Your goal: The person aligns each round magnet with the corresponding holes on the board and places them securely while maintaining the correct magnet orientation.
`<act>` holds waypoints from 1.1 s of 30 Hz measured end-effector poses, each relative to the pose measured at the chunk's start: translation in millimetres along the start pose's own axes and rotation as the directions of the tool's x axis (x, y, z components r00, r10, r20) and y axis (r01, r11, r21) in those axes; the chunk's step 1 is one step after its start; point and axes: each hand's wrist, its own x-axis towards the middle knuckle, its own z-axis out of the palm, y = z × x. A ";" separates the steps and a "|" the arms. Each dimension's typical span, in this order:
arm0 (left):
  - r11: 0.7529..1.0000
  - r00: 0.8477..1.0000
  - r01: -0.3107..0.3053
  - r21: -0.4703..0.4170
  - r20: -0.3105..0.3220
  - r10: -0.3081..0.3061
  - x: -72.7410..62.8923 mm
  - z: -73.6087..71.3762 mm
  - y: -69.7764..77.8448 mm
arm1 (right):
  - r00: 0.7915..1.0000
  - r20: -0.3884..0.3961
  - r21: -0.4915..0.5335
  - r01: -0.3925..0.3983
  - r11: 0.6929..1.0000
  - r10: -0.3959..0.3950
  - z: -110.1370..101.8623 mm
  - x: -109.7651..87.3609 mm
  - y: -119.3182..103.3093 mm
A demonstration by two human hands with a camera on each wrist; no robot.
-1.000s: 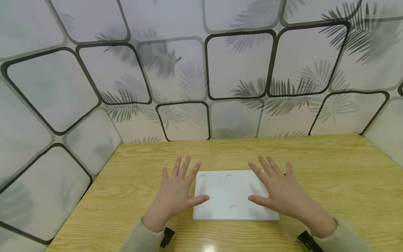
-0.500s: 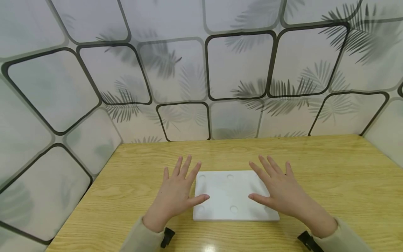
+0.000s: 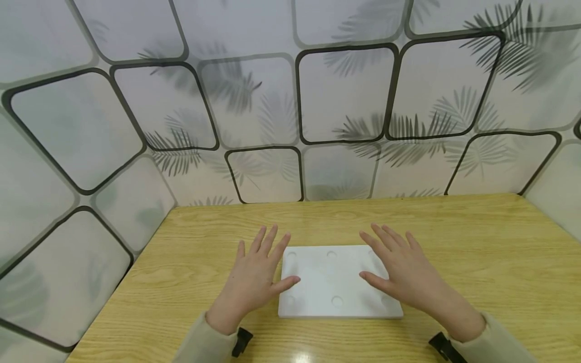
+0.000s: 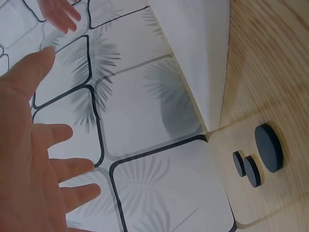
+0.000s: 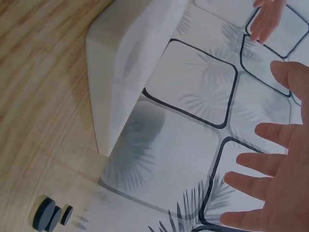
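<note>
A flat white board with shallow round recesses lies on the wooden table in the head view. My left hand, fingers spread, hovers over its left end and holds nothing. Over the opposite end is my right hand, palm down, fingers extended and likewise holding nothing. The left wrist view shows the spread left fingers at its left side, with the board's white edge apart from them. In the right wrist view the right fingers stand apart from the board's side.
Several black round discs appear on the wood: a larger disc in the left wrist view, and another disc in the right wrist view. The wooden table meets a patterned wall covering behind and at the sides.
Both thumbs have lifted slightly, and the right hand has turned a little with its fingers drawn closer together. The white board stays where it was.
</note>
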 end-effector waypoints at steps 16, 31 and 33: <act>0.999 0.999 -0.042 -0.011 -0.001 0.042 0.8 0.5 -0.5 | 0.988 -0.136 -0.008 0.068 0.998 -0.069 4.4 1.4 2.2; 0.999 0.998 -0.048 -0.023 0.039 0.049 1.2 1.0 -0.1 | 0.998 -0.061 -0.002 0.033 0.999 -0.033 4.6 1.9 1.1; 0.999 0.998 -0.053 -0.015 0.043 0.053 1.3 1.5 -0.2 | 0.999 -0.036 0.000 0.014 1.000 -0.014 4.5 1.8 0.9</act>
